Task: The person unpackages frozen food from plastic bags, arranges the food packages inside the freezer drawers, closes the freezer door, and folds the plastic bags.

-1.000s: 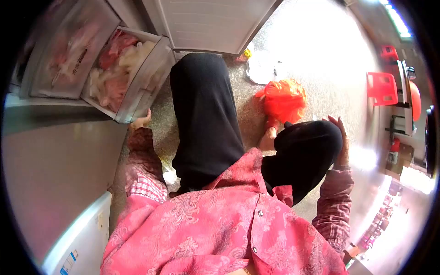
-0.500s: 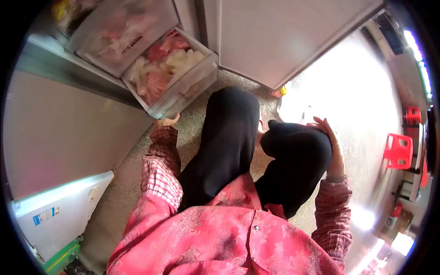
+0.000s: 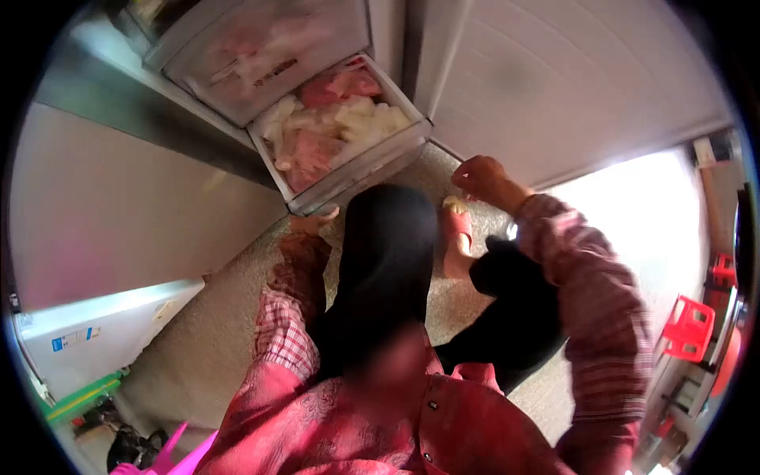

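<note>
An open freezer drawer (image 3: 360,166) holds bags of pink and pale food (image 3: 336,119). At its lower front corner is my left hand (image 3: 315,222), thumb showing and the other fingers mostly hidden against the drawer; it appears to grip the edge. My right hand (image 3: 480,179) hangs in the air to the right of the drawer, close to the lower edge of the open door (image 3: 554,87). Its fingers are curled in, and whatever they hold is hidden.
Above the open drawer is another drawer front (image 3: 253,55). My knees and a foot in a red slipper (image 3: 457,226) are below. A white panel (image 3: 103,332) stands at left, a red stool (image 3: 689,328) at right.
My right hand has left my right knee and moved up and left toward the door. The view has shifted, so the drawer sits further right. My left hand stays at the drawer's corner.
</note>
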Action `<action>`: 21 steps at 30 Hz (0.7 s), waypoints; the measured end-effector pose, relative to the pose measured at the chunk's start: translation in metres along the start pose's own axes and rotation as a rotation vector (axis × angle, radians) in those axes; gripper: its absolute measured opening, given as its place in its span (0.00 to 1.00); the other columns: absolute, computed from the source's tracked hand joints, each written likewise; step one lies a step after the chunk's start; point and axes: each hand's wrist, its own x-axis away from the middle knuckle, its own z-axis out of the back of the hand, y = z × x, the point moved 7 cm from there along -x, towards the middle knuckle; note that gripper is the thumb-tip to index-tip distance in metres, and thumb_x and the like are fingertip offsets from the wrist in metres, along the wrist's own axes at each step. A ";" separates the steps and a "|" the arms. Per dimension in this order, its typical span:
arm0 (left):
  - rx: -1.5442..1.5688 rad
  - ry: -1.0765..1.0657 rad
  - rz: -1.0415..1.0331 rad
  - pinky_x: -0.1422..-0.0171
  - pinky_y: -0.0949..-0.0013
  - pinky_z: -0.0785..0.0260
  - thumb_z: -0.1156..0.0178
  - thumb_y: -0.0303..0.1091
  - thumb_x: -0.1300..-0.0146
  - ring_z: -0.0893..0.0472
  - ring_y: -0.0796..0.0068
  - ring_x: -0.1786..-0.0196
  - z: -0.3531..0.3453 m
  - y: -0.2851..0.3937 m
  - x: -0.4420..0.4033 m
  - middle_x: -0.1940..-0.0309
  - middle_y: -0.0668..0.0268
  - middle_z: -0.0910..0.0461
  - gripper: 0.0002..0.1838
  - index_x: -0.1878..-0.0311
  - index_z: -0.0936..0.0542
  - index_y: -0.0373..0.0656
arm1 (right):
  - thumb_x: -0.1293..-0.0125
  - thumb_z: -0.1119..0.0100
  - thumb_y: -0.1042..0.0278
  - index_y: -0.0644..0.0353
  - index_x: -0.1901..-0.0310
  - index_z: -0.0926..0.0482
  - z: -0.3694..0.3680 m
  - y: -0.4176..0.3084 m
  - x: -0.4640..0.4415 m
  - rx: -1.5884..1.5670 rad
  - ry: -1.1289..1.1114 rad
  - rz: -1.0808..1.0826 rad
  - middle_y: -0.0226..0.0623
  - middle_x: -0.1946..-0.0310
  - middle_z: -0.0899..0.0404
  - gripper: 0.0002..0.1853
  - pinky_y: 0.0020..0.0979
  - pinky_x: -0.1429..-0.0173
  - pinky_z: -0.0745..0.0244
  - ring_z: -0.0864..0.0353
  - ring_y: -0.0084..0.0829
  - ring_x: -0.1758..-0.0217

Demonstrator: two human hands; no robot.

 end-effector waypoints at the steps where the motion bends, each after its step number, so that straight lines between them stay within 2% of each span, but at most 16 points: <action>1: -0.125 0.171 -0.173 0.48 0.55 0.30 0.32 0.55 0.54 0.25 0.56 0.50 0.013 0.014 0.003 0.51 0.60 0.23 0.34 0.49 0.26 0.42 | 0.38 0.44 0.58 0.61 0.65 0.17 -0.022 0.019 -0.028 0.116 0.027 -0.006 0.36 0.79 0.18 0.14 0.29 0.68 0.22 0.18 0.26 0.76; 2: -0.168 -0.039 -0.070 0.48 0.56 0.30 0.33 0.55 0.53 0.25 0.58 0.50 0.033 0.041 0.007 0.50 0.60 0.23 0.34 0.47 0.26 0.41 | 0.39 0.44 0.56 0.60 0.68 0.17 -0.042 0.044 -0.058 0.211 0.077 -0.060 0.36 0.80 0.19 0.15 0.30 0.68 0.23 0.17 0.27 0.77; 3: -0.176 -0.140 -0.006 0.47 0.57 0.30 0.33 0.55 0.52 0.25 0.59 0.50 0.036 0.048 0.014 0.50 0.60 0.23 0.34 0.47 0.27 0.41 | 0.39 0.45 0.55 0.61 0.70 0.17 -0.061 0.051 -0.069 0.275 0.092 0.054 0.36 0.80 0.19 0.17 0.31 0.69 0.24 0.18 0.27 0.77; 4: -0.190 -0.242 0.057 0.47 0.58 0.30 0.33 0.55 0.51 0.25 0.60 0.50 0.038 0.056 0.022 0.50 0.60 0.24 0.35 0.46 0.27 0.41 | 0.38 0.45 0.54 0.63 0.71 0.17 -0.059 0.051 -0.062 -0.141 0.255 -0.146 0.35 0.82 0.20 0.18 0.29 0.69 0.25 0.19 0.25 0.77; 5: -0.180 -0.278 0.091 0.47 0.58 0.30 0.33 0.54 0.51 0.25 0.60 0.50 0.036 0.054 0.022 0.50 0.60 0.24 0.34 0.46 0.27 0.41 | 0.37 0.45 0.54 0.65 0.70 0.18 -0.080 0.069 -0.072 -0.355 0.205 -0.208 0.35 0.81 0.20 0.19 0.28 0.68 0.26 0.20 0.25 0.75; 7: -0.112 -0.287 0.144 0.47 0.59 0.30 0.34 0.54 0.50 0.25 0.61 0.50 0.030 0.044 0.028 0.50 0.60 0.24 0.34 0.46 0.27 0.41 | 0.37 0.44 0.54 0.67 0.64 0.19 -0.116 0.091 -0.100 -0.241 0.235 -0.095 0.37 0.77 0.20 0.19 0.28 0.66 0.25 0.20 0.26 0.73; 9: -0.029 -0.267 0.196 0.47 0.59 0.30 0.34 0.53 0.49 0.25 0.62 0.50 0.023 0.035 0.033 0.50 0.61 0.24 0.33 0.46 0.27 0.40 | 0.36 0.45 0.53 0.66 0.57 0.22 -0.155 0.131 -0.091 -1.201 0.314 -0.535 0.40 0.69 0.20 0.20 0.28 0.66 0.25 0.20 0.25 0.70; 10: 0.020 -0.256 0.227 0.47 0.59 0.30 0.35 0.53 0.48 0.25 0.63 0.50 0.022 0.030 0.035 0.50 0.61 0.24 0.32 0.46 0.27 0.40 | 0.36 0.45 0.53 0.66 0.57 0.22 -0.167 0.134 -0.094 -1.200 0.299 -0.534 0.40 0.69 0.20 0.20 0.28 0.66 0.25 0.20 0.25 0.70; 11: 0.080 -0.244 0.261 0.47 0.60 0.30 0.35 0.53 0.48 0.25 0.63 0.50 0.022 0.025 0.037 0.50 0.61 0.24 0.32 0.46 0.27 0.40 | 0.36 0.45 0.55 0.65 0.55 0.23 -0.169 0.127 -0.102 -1.070 0.258 -0.327 0.41 0.66 0.20 0.19 0.30 0.64 0.24 0.20 0.27 0.66; 13: 0.199 -0.215 0.339 0.47 0.60 0.30 0.35 0.52 0.47 0.25 0.64 0.49 0.023 0.015 0.042 0.50 0.61 0.24 0.31 0.46 0.27 0.40 | 0.35 0.46 0.57 0.65 0.54 0.24 -0.180 0.121 -0.123 -0.943 0.197 -0.129 0.41 0.62 0.20 0.18 0.33 0.62 0.24 0.19 0.29 0.63; 15: 0.377 -0.179 0.452 0.47 0.61 0.31 0.36 0.52 0.46 0.25 0.65 0.49 0.023 0.001 0.051 0.50 0.61 0.24 0.30 0.46 0.27 0.40 | 0.42 0.40 0.50 0.59 0.44 0.30 -0.182 0.113 -0.140 0.018 0.221 -0.006 0.44 0.46 0.25 0.29 0.43 0.49 0.27 0.22 0.45 0.49; 16: 0.494 -0.155 0.520 0.47 0.61 0.31 0.36 0.52 0.45 0.25 0.66 0.49 0.022 -0.005 0.056 0.50 0.61 0.24 0.30 0.46 0.27 0.40 | 0.42 0.40 0.51 0.59 0.44 0.30 -0.187 0.113 -0.144 0.143 0.225 0.005 0.44 0.46 0.25 0.28 0.43 0.49 0.27 0.23 0.45 0.49; 21: 1.172 0.047 0.865 0.47 0.63 0.31 0.37 0.50 0.43 0.25 0.69 0.49 0.014 -0.039 0.071 0.50 0.62 0.24 0.28 0.46 0.27 0.39 | 0.42 0.40 0.51 0.59 0.44 0.29 -0.180 0.109 -0.155 0.037 0.186 -0.003 0.44 0.47 0.25 0.28 0.42 0.47 0.28 0.24 0.45 0.48</action>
